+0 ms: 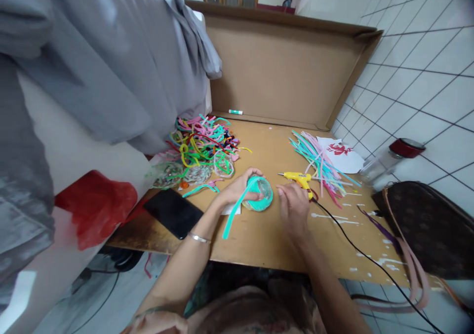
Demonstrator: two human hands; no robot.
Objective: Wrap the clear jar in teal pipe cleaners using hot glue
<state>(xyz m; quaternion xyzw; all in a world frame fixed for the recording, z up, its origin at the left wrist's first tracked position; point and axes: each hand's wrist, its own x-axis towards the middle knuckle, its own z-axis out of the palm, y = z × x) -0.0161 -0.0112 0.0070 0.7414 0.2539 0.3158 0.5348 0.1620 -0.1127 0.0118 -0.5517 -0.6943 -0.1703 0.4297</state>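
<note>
Left hand (237,188) curls over the teal coil (259,194), fingers wrapped around its far rim and pinching it, which looks like a way to keep the winding from springing loose. The coil sits on the tabletop (266,245), just left of the yellow glue gun (299,178). Right hand (292,203) rests beside the coil, fingers loosely together, tips at its edge, seemingly steadying it. The coil is a round, flat-wound teal spiral with a clear centre, and a loose teal strip (233,218) trails from it toward the person. The glue gun lies close by, within easy reach; straight pipe cleaners (318,159) fan out behind it, and a tangled multicoloured heap (202,144) lies further left.
</note>
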